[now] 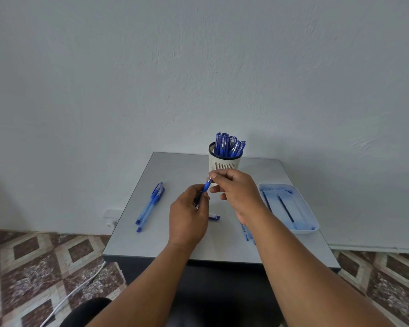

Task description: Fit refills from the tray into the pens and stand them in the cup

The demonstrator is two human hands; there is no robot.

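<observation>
My left hand (189, 213) grips the barrel of a blue pen (206, 186) above the middle of the table. My right hand (235, 190) pinches that pen's tip end, just in front of the cup. The white slotted cup (223, 164) stands at the table's far edge, holding several capped blue pens (229, 144). Two blue pens (150, 206) lie side by side on the left of the table. A pale blue tray (305, 208) on the right holds two thin dark refills (285, 208). A blue pen cap (215, 217) lies below my hands.
The small grey table (139, 241) stands against a pale wall. Thin blue pieces (247, 233) lie on the table beside my right forearm, partly hidden. A white cable (80, 284) runs over the patterned floor at the left, below a wall socket (111, 217).
</observation>
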